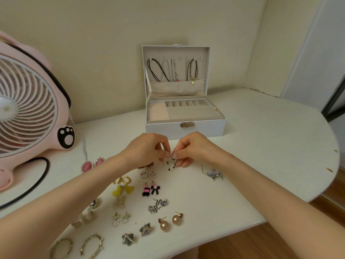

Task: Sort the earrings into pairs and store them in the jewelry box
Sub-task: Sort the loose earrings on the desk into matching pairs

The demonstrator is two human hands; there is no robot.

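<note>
fingertips: the left fingertips (pixel 166 153) and the right fingertips (pixel 175 156) are pinched close together on one tiny part. It is too small to tell if it is a hook or a back.
white fluffy earrings (pixel 170 164): they hang right under the pinch, just in front of the jewelry box (pixel 186 128). They are white with black dots. I cannot tell if there is one or two.
left hand (pixel 147 148): curled, holding the fluffy piece from its side.
right hand (pixel 195 148): curled, holding the same spot from the other side.
jewelry box: open, with its lid standing up. Its little trays look bare, so I think the storing has hardly begun.
necklaces (pixel 173 71): they hang inside the box lid.
sorted pairs: they lie in front of the box, nearer the person and to its left. There are pink ovals (pixel 91 164), pearl hearts (pixel 148 175), yellow hearts (pixel 123 189), black bows (pixel 151 189), silver snakes (pixel 157 204), gold balls (pixel 169 221), grey stars (pixel 138 233) and big gold hoops (pixel 76 247). Some more are half hidden under the left arm.
blue earrings (pixel 214 173): alone, in front of the box and a bit to its right.
fan (pixel 28 109): pink, far to the left of the box.
what could go wrong: the pinch is on a very small part, so it may slip and the fluffy piece could drop. A tiny back could fall and get lost. The arms reach over the sorted pairs, so a low arm could bump them and mix them up. The pairs farthest from the box sit near the edge of the table (pixel 261 131) and could be pushed off.
</note>
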